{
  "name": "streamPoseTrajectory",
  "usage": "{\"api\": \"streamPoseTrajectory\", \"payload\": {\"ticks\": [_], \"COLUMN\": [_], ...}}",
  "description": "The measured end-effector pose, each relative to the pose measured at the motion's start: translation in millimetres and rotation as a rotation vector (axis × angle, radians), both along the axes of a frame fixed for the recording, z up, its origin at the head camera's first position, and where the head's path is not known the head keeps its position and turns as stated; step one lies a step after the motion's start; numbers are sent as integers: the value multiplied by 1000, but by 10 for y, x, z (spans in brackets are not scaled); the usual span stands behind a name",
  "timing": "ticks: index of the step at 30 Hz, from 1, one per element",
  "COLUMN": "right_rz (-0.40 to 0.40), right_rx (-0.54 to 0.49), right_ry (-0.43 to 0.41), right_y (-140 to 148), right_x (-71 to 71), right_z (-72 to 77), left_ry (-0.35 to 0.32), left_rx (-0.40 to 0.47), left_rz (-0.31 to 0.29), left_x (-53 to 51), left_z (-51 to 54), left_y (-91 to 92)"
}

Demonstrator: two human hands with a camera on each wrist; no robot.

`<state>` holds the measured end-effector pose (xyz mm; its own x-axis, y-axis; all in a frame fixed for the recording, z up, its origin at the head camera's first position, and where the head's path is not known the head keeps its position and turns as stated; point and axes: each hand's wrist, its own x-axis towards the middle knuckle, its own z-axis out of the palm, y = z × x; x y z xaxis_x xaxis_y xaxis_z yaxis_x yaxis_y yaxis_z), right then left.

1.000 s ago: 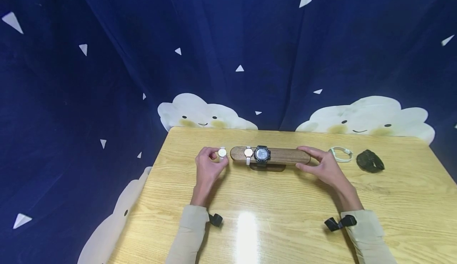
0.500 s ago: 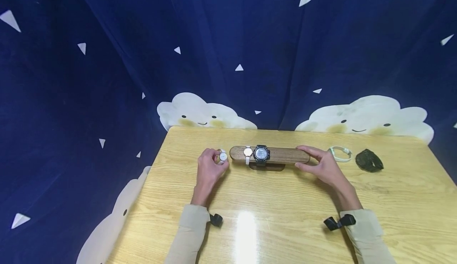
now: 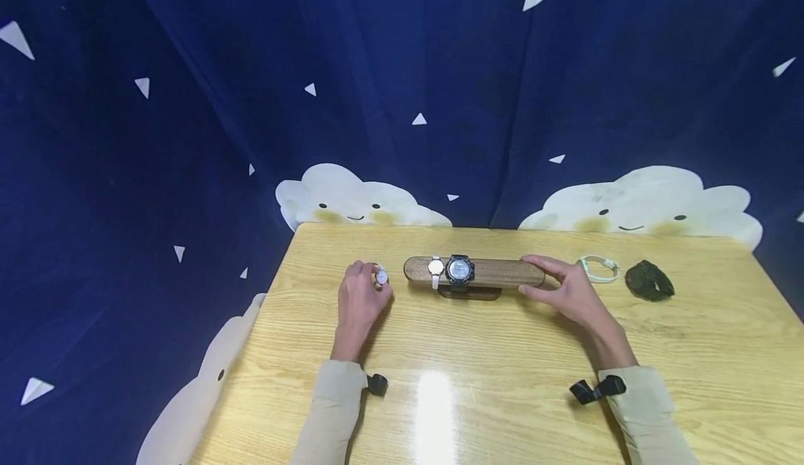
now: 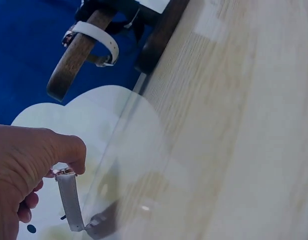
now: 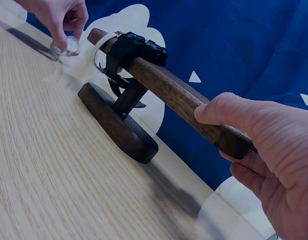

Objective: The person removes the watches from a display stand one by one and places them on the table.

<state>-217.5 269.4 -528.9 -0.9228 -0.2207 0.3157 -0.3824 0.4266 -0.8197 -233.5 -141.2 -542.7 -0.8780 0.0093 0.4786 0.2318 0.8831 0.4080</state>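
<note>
My left hand (image 3: 362, 300) pinches a small wristwatch (image 3: 381, 276) with a pale strap and round white dial, left of the wooden watch stand (image 3: 502, 272). In the left wrist view its strap (image 4: 70, 202) hangs down below the thumb. The right hand (image 3: 574, 296) grips the right end of the stand's bar between thumb and fingers, as the right wrist view also shows. On the bar sit a white-strapped watch (image 3: 436, 267) with a rose-gold face and, beside it, a chunky black digital watch (image 3: 460, 269).
Right of the stand, a mint-white banded watch (image 3: 601, 269) lies on the wooden table (image 3: 502, 381). Farther right is a dark watch (image 3: 650, 282) with a wide strap. A navy curtain (image 3: 402, 67) with clouds and triangles hangs behind the table.
My left hand has drawn slightly left, away from the stand's end, and the watch it pinches has tilted. The right hand keeps its grip on the bar.
</note>
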Motion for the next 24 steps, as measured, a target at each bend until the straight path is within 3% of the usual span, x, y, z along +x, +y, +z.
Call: {"api": "streamPoseTrajectory", "payload": {"ticks": [11, 24], "right_rz": [-13, -21], "right_rx": [-2, 2], "right_ry": [-26, -29], "right_y": [-18, 7], "right_x": [3, -13], "right_z": [13, -18], "left_ry": [74, 59], "left_rx": [-23, -33], "left_rz": [-1, 8], "left_x": [-20, -53], "left_z": [-65, -112], "left_y": [-73, -122]}}
